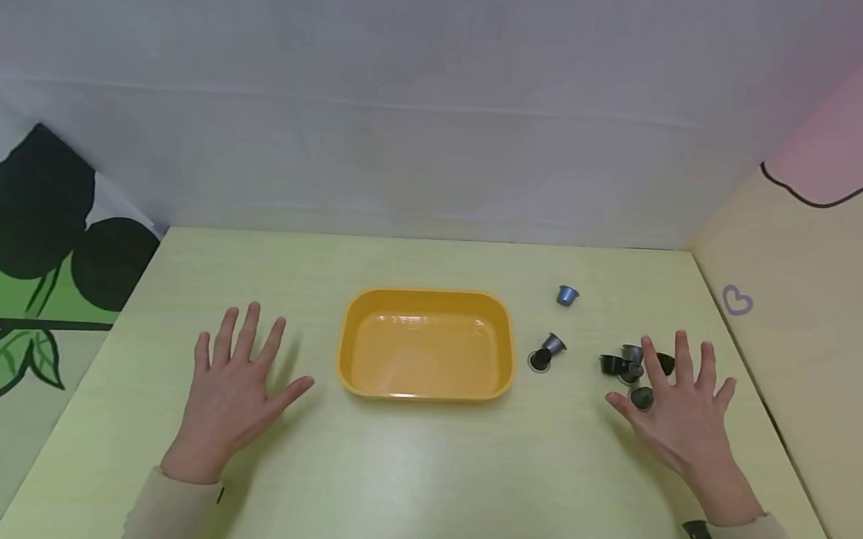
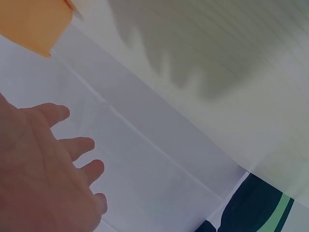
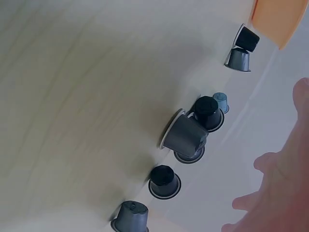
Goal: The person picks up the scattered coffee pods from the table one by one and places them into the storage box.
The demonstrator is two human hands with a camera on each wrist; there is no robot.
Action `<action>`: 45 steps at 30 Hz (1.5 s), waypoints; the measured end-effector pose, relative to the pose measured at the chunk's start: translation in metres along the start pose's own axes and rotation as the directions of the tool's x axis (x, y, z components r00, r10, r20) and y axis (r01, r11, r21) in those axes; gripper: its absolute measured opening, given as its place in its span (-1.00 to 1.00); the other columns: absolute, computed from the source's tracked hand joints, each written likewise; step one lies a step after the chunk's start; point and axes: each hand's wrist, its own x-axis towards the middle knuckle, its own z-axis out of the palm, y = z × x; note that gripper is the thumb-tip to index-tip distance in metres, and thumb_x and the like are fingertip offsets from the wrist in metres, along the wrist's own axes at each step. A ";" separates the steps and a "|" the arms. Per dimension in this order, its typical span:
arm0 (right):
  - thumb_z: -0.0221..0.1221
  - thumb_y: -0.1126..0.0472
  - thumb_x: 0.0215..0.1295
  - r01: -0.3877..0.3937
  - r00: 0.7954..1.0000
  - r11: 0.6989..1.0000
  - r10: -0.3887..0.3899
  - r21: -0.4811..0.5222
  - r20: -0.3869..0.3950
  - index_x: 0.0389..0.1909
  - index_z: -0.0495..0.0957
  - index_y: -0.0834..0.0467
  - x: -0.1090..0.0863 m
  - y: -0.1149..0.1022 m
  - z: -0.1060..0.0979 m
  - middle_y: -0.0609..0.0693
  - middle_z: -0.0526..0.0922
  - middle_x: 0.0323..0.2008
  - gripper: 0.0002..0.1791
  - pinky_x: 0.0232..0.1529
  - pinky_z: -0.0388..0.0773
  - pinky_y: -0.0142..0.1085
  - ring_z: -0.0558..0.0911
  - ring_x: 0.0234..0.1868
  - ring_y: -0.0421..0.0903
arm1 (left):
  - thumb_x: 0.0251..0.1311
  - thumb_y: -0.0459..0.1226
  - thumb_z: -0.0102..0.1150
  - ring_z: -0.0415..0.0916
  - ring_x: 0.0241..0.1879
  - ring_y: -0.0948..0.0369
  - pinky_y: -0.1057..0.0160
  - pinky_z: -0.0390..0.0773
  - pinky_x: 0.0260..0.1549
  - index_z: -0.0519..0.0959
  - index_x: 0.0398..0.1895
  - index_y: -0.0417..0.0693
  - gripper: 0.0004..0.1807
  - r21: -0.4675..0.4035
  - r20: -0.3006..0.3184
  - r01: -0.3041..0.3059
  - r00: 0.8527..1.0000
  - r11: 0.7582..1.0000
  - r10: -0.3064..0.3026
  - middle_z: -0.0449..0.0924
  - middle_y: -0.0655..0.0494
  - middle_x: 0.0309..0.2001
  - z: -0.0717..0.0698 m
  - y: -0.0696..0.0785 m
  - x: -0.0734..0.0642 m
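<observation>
In the head view my left hand (image 1: 230, 397) hovers palm down over the table, left of the orange tray (image 1: 423, 391), with fingers spread and nothing held. My right hand (image 1: 684, 421) is likewise spread, above the right side of the table beside a cluster of coffee capsules (image 1: 611, 365), partly covering some. Two more capsules, a black one (image 1: 540, 360) and a grey one (image 1: 554, 343), touch each other just right of the tray. Farther back lies a blue capsule (image 1: 567, 296). The right wrist view shows several dark capsules (image 3: 186, 136) near the right hand (image 3: 280, 188), apart from its fingers.
The pale wooden table (image 1: 401, 484) meets a white cloth wall (image 1: 423, 169) at the back. A beige panel (image 1: 818, 330) stands along the right edge, a printed panel (image 1: 25, 274) on the left. Something dark (image 1: 698, 536) shows by the right sleeve.
</observation>
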 end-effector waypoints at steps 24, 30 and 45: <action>0.10 -0.27 0.39 0.026 0.999 0.996 -0.028 0.080 0.023 0.54 0.12 0.12 -0.007 -0.005 -0.007 0.45 0.11 0.40 -0.13 -0.25 0.47 0.33 0.14 0.28 0.56 | 0.32 0.28 0.00 0.25 0.29 -0.26 -0.31 0.07 0.24 0.34 0.43 -0.18 -0.14 -0.056 0.040 0.006 0.999 0.998 -0.003 0.39 -0.29 0.30 0.003 0.004 0.001; 0.19 -0.12 0.38 0.017 0.998 0.984 -0.006 0.177 -0.062 0.42 0.29 0.24 -0.012 -0.001 -0.003 0.40 0.31 0.27 -0.25 -0.37 0.47 0.21 0.30 0.16 0.48 | 0.40 0.24 -0.06 0.52 0.08 -0.16 -0.19 0.44 -0.01 0.33 0.44 -0.11 -0.22 -0.223 0.133 0.059 0.991 0.973 -0.029 0.58 -0.16 0.14 0.003 0.014 0.004; 0.28 0.21 0.35 -0.012 0.984 0.932 0.076 0.363 -0.162 0.16 0.50 0.32 -0.020 0.007 0.008 0.37 0.52 0.00 -0.56 -0.23 0.44 0.12 0.55 -0.12 0.30 | 0.42 -0.09 0.16 0.59 -0.28 0.20 0.20 0.56 -0.31 0.54 0.28 0.09 -0.59 -0.675 0.171 0.111 0.985 0.729 0.008 0.67 0.16 -0.21 0.011 0.028 0.013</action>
